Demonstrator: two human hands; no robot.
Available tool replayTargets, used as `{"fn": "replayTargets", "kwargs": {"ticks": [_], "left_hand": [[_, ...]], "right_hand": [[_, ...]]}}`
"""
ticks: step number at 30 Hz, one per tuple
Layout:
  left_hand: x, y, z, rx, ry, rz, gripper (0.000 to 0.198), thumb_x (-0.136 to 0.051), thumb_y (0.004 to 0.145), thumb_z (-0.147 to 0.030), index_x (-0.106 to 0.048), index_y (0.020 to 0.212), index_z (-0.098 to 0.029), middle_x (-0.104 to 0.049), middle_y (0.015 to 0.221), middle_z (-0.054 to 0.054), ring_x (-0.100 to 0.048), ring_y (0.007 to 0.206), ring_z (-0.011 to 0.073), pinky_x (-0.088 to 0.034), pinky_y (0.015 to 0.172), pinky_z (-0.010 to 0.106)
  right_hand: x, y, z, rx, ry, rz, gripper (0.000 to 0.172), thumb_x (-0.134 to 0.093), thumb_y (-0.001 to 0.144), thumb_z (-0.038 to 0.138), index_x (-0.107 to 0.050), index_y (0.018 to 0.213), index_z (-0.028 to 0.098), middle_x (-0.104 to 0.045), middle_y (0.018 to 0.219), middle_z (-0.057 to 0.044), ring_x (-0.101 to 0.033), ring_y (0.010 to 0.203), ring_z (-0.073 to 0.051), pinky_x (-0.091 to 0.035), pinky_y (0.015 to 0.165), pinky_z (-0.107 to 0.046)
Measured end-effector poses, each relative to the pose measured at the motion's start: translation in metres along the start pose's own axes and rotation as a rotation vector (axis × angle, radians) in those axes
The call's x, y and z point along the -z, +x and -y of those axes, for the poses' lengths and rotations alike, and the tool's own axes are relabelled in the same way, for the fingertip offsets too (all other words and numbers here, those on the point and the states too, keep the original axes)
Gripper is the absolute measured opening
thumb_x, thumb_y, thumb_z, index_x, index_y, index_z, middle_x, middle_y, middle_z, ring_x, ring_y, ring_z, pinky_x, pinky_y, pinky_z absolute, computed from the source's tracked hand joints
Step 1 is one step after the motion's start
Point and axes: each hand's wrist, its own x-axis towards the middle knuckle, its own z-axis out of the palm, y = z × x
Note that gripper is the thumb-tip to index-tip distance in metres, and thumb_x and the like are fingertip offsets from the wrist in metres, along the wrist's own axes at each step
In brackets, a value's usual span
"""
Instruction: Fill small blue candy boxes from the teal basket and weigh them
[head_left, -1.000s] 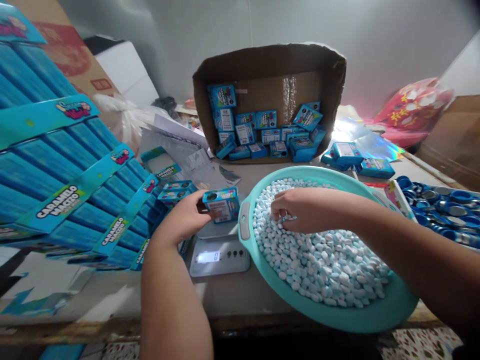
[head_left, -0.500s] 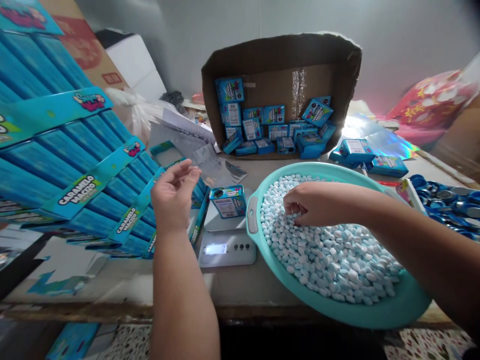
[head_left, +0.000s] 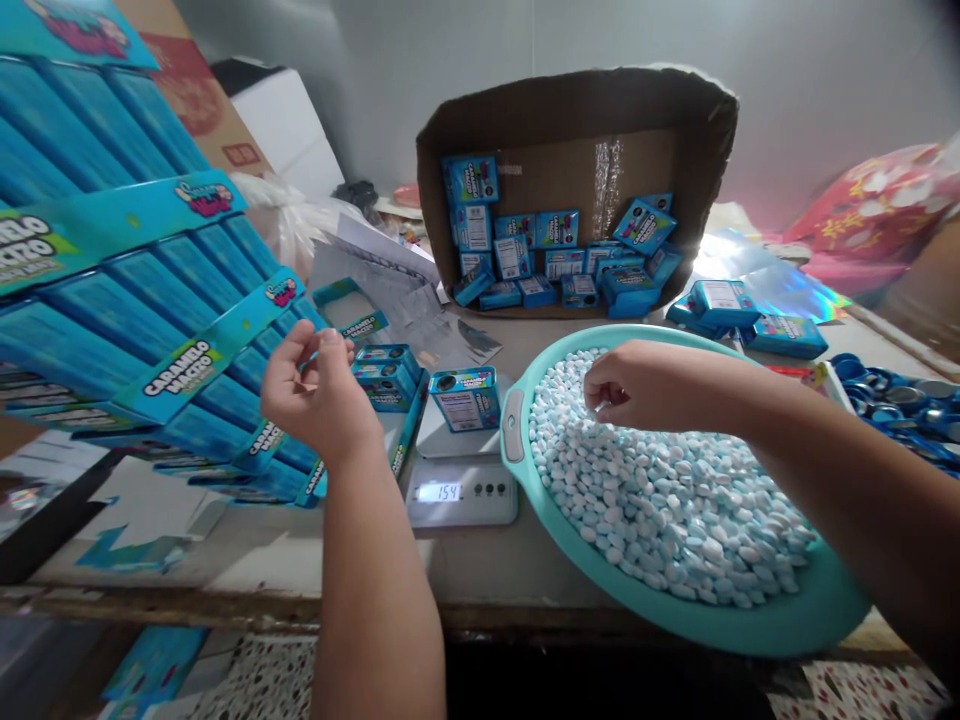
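My left hand (head_left: 319, 390) is raised beside the leaning display of blue candy boxes, palm up. Its fingers are loosely curled and apart, and nothing shows in them. My right hand (head_left: 630, 385) hovers just over the white and pale blue candies (head_left: 675, 510) in a turquoise basin (head_left: 802, 625), its fingers bent together; whatever they hold is hidden. Between the hands, a small blue candy box (head_left: 466, 400) stands upright on a white digital scale (head_left: 463, 508), whose lit display seems to read 154; any decimal point is unclear.
Stacked blue display cartons (head_left: 187, 290) lean in from the left. At the back, an open cardboard box (head_left: 555, 180) holds several blue candy boxes. More boxes (head_left: 787, 335) lie right of it, near shiny blue tins (head_left: 900, 400). Papers (head_left: 382, 260) lie behind the scale.
The scale's display has gone from 0 to a higher number. My left hand has shifted left and slightly down. My right hand has risen a little from the candies.
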Motion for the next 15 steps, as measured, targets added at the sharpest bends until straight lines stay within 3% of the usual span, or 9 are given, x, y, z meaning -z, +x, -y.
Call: {"fn": "replayTargets", "kwargs": {"ticks": [7, 15], "left_hand": [[0.002, -0.001, 0.007, -0.115, 0.161, 0.086, 0.036, -0.066, 0.078, -0.033, -0.066, 0.109, -0.015, -0.070, 0.093, 0.005, -0.070, 0.080, 0.0163, -0.060, 0.076, 0.033], [0.007, 0.000, 0.018, -0.221, 0.279, 0.162, 0.037, -0.062, 0.085, -0.037, -0.067, 0.114, -0.013, -0.070, 0.101, 0.009, -0.069, 0.082, 0.0172, -0.060, 0.074, 0.032]], "right_hand": [[-0.005, 0.005, -0.006, 0.006, -0.009, -0.028, 0.010, -0.055, 0.073, 0.017, -0.065, 0.072, 0.021, -0.066, 0.071, 0.002, -0.051, 0.062, -0.013, -0.034, 0.058, -0.027], [-0.006, 0.005, -0.006, 0.002, -0.024, -0.042, 0.016, -0.055, 0.074, 0.016, -0.068, 0.081, 0.022, -0.070, 0.081, 0.000, -0.055, 0.069, -0.014, -0.035, 0.062, -0.028]]}}
